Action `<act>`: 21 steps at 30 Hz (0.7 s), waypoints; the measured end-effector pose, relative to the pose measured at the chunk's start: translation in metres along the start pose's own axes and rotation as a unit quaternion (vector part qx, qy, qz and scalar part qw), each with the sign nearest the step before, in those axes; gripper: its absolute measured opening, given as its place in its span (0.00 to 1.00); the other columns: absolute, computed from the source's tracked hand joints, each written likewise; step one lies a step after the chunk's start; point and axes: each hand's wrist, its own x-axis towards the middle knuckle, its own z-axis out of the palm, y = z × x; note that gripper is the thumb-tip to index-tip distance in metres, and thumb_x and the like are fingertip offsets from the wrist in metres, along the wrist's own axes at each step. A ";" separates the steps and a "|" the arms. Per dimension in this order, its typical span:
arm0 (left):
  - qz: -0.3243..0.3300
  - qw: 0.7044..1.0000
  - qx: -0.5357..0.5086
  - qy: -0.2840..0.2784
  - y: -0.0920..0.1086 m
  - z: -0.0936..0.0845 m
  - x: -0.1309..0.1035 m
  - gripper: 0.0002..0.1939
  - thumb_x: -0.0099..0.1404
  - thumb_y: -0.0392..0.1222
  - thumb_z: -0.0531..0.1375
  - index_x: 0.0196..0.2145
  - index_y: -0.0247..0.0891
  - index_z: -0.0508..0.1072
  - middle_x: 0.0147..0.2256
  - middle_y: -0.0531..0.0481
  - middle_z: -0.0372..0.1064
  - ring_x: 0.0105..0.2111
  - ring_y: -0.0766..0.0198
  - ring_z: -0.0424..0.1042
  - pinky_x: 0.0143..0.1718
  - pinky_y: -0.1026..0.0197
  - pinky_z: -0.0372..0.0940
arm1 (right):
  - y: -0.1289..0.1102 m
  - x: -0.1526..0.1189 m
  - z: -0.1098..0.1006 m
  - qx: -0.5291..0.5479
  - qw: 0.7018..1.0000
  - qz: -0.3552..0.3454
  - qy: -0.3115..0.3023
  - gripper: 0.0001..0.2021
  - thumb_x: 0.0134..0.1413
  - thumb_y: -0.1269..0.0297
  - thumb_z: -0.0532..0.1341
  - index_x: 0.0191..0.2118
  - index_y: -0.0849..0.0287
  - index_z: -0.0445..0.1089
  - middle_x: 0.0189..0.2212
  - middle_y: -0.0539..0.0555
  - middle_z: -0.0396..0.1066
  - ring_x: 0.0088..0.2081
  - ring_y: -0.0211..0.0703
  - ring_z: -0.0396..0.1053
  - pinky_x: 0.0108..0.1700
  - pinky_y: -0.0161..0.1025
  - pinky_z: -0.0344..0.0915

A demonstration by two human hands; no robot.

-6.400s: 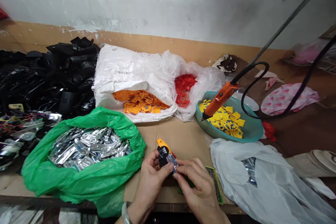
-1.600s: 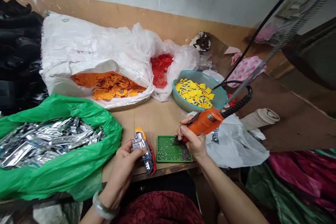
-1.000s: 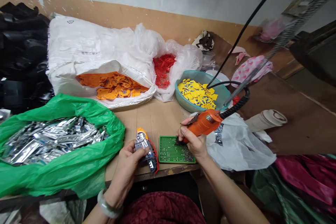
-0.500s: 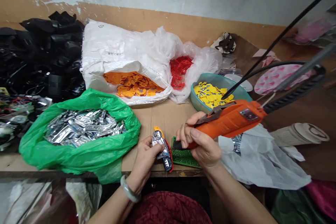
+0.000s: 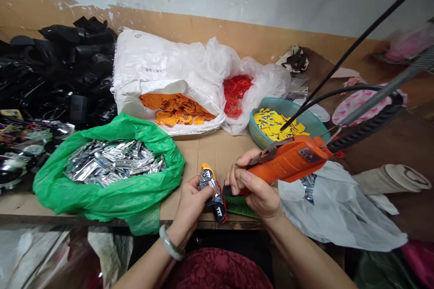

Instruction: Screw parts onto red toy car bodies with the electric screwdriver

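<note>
My left hand is closed round a small toy-like assembly in black, silver, orange and red, holding it near the table's front edge. A bangle circles that wrist. In my right hand is an orange electric screwdriver, tilted, with its dark nose pointing left at the assembly. Whether the tip touches the assembly cannot be made out. Beneath the screwdriver's nose lies a green perforated tray, partly covered by my right hand.
A green bag of silvery strips stands left. Behind are a white sack of orange pieces, a clear bag of red pieces and a teal basin of yellow pieces. Black parts pile at far left. Cables hang upper right.
The screwdriver has shifted left and slightly down, bringing its nose closer to the assembly. My left hand still grips the assembly. The whole view has moved slightly.
</note>
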 end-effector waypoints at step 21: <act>0.019 1.000 0.015 0.014 0.007 0.009 -0.006 0.06 0.47 0.36 0.66 0.25 0.34 0.74 0.22 0.53 0.70 0.23 0.66 0.63 0.26 0.64 0.57 | -0.003 -0.008 -0.001 -0.047 0.997 0.033 -0.049 0.07 0.59 0.60 0.64 0.39 0.53 0.66 0.20 0.42 0.62 0.19 0.34 0.64 0.26 0.35 0.65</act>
